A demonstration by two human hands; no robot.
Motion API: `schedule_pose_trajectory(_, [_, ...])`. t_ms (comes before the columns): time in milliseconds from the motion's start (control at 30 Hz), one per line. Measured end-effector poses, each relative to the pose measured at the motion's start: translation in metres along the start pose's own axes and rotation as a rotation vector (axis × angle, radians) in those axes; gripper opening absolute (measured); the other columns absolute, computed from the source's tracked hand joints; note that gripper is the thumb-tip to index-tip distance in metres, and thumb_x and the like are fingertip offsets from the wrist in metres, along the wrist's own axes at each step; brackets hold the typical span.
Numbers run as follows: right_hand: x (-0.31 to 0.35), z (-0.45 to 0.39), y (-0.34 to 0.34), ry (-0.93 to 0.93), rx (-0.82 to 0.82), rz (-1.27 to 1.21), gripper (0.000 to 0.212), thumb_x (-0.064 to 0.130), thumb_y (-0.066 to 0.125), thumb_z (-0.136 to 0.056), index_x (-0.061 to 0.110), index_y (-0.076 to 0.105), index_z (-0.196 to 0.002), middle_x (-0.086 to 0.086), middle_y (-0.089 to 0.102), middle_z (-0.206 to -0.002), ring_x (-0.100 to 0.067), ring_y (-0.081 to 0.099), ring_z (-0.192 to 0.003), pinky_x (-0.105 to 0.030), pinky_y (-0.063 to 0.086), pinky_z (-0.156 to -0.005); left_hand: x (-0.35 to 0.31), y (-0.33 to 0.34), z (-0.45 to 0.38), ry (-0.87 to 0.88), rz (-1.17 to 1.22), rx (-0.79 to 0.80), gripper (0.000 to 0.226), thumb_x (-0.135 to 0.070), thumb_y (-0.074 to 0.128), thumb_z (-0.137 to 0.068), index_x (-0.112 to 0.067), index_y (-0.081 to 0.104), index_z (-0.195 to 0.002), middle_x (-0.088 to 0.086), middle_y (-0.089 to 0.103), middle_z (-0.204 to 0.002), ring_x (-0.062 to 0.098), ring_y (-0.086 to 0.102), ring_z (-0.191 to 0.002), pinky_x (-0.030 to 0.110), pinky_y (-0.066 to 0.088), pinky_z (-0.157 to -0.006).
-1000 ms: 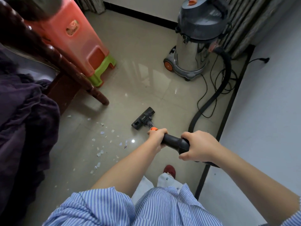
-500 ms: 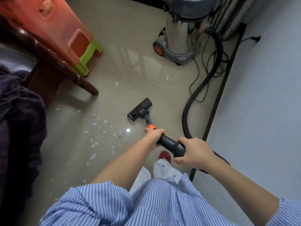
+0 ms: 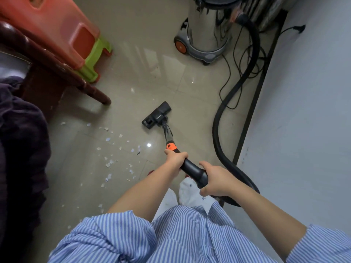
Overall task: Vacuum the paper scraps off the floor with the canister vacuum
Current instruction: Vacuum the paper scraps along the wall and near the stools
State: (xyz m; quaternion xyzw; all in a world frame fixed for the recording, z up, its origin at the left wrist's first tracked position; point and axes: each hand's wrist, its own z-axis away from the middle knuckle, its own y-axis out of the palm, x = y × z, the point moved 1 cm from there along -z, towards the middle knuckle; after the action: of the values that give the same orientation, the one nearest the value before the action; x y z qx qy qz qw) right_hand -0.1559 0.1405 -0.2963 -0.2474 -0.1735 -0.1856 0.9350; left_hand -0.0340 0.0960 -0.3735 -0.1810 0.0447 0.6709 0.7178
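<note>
While both hands grasp the one vacuum wand (image 3: pixel 168 132), the left hand (image 3: pixel 175 158) curls round it just below the orange collar and the right hand (image 3: pixel 214 180) wraps the thick black handle end behind it. One floor head (image 3: pixel 157 115) rests on the floor (image 3: pixel 133 54) ahead of the left hand, with several dozen paper scraps (image 3: pixel 112 158), too small to count exactly, scattered to that hand's left. One canister vacuum (image 3: pixel 206 35), top cut off by the frame, stands well beyond both hands; its one hose (image 3: pixel 252 59) passes behind the right hand, and that stretch is hidden.
</note>
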Motion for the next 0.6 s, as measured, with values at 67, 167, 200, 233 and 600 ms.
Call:
schedule_pose_trajectory(67, [0.012,-0.001,-0.017,-0.018,-0.050,-0.063,0.048,0.024,0.072,-0.070,0.018,0.050,-0.112,-0.004,0.061,-0.100,-0.021,0.062,-0.083,-0.036,0.054,-0.076,-0.020,-0.006,0.003,0.068,0.022,-0.017,0.052,-0.003,0.054,-0.085,-0.007,0.027,-0.129,0.013,0.041,-0.105,0.021,0.050,-0.079,0.028,0.046,-0.059])
schedule_pose_trajectory(167, [0.026,0.005,-0.043,-0.060,-0.125,-0.099,0.042,0.027,0.073,-0.069,0.017,0.055,-0.105,-0.002,0.062,-0.093,-0.020,0.062,-0.083,-0.037,0.053,-0.077,-0.050,-0.014,0.008,0.133,0.048,-0.031,0.038,-0.003,0.055,-0.084,-0.011,0.029,-0.111,0.010,0.043,-0.097,0.013,0.045,-0.064,0.024,0.039,-0.048])
schedule_pose_trajectory(200, [0.029,0.009,-0.047,-0.073,-0.125,-0.111,0.042,0.027,0.074,-0.069,0.018,0.055,-0.106,-0.002,0.062,-0.093,-0.020,0.062,-0.082,-0.037,0.054,-0.077,-0.054,-0.016,0.010,0.147,0.049,-0.025,0.038,-0.003,0.055,-0.085,-0.011,0.029,-0.112,0.009,0.043,-0.095,0.013,0.045,-0.064,0.024,0.039,-0.049])
schedule_pose_trajectory(233, [0.031,0.012,-0.049,-0.084,-0.122,-0.121,0.043,0.027,0.074,-0.069,0.019,0.055,-0.106,-0.002,0.062,-0.092,-0.020,0.063,-0.080,-0.038,0.055,-0.077,-0.057,-0.018,0.011,0.160,0.047,-0.020,0.042,-0.003,0.054,-0.085,-0.010,0.028,-0.118,0.009,0.043,-0.094,0.013,0.045,-0.065,0.024,0.040,-0.050])
schedule_pose_trajectory(600, [0.058,-0.051,-0.055,-0.157,-0.143,-0.098,0.042,0.028,0.070,-0.073,0.014,0.051,-0.107,-0.005,0.063,-0.094,-0.023,0.060,-0.079,-0.034,0.051,-0.072,-0.091,-0.052,-0.035,0.220,0.014,-0.128,0.054,-0.005,0.055,-0.084,-0.005,0.029,-0.131,0.013,0.042,-0.104,0.026,0.048,-0.089,0.026,0.043,-0.056])
